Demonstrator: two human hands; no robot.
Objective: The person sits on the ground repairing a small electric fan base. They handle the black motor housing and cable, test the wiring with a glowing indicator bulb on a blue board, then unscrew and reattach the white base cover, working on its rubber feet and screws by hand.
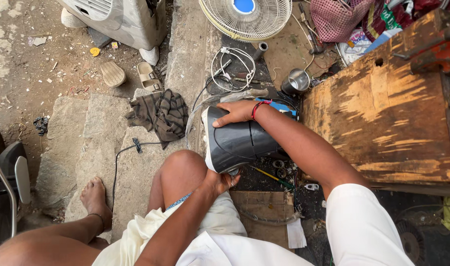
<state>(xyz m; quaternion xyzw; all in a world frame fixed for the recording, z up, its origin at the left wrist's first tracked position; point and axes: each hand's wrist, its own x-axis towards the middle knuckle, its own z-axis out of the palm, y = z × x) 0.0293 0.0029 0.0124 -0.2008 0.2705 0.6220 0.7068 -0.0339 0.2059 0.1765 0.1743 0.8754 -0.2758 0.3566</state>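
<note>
A black rounded appliance housing (237, 142) with a pale rim lies on its side over my knee (181, 170). My right hand (236, 112), with a red thread on the wrist, rests flat on the upper edge of the housing near the rim. My left hand (220, 181) grips the housing from underneath at its lower edge. What the fingers of the left hand touch below the housing is hidden.
A worn wooden workbench (382, 113) stands at the right. A white fan grille (244, 17), a steel cup (296, 81) and a coiled white cable (233, 66) lie beyond. A checked cloth (161, 116), sandals (148, 76) and a yellow-handled screwdriver (270, 176) are nearby.
</note>
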